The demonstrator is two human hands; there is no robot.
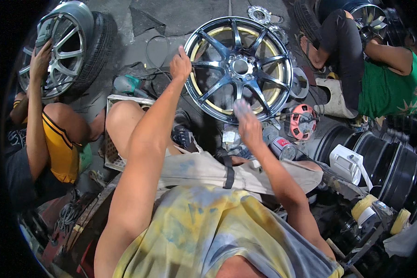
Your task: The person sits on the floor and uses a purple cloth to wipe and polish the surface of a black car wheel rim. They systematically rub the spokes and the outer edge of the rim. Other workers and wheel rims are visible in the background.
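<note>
A shiny dark chrome multi-spoke wheel rim (242, 66) without a tyre faces me, its inner barrel edge yellowish. My left hand (180, 65) grips its left edge, thumb up and fingers curled round the lip. At the lower spokes is my right hand (251, 132), its fingertips smeared by motion. Something small and bluish-grey seems to be under those fingers, against the spoke; its kind cannot be made out. Below the rim, close to my right wrist, lies a grey power tool (282, 149) with a red label.
A person at left holds a grey tool (46, 28) on a silver wheel (65, 51); one in a green shirt (391, 85) works at right. Around me are a teal-and-grey power tool (127, 84), a red round reel (303, 122), a white plastic crate (112, 160), stacked black rims (380, 162) and cables.
</note>
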